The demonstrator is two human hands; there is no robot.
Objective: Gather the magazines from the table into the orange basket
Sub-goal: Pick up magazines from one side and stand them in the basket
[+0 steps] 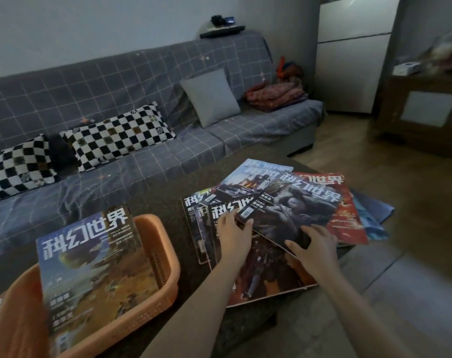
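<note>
An orange basket stands at the lower left of the dark table. A magazine with a blue and yellow cover lies tilted in it, sticking out over its rim. To the right, several magazines are spread in an overlapping pile. A dark grey magazine lies on top of the pile. My left hand pinches its near left corner, thumb on the cover. My right hand grips its near edge, fingers curled over it. A red magazine lies beneath, further right.
A grey checked sofa with black-and-white cushions runs behind the table. A wooden cabinet stands at the far right beside a white fridge. Wooden floor borders the table's right edge.
</note>
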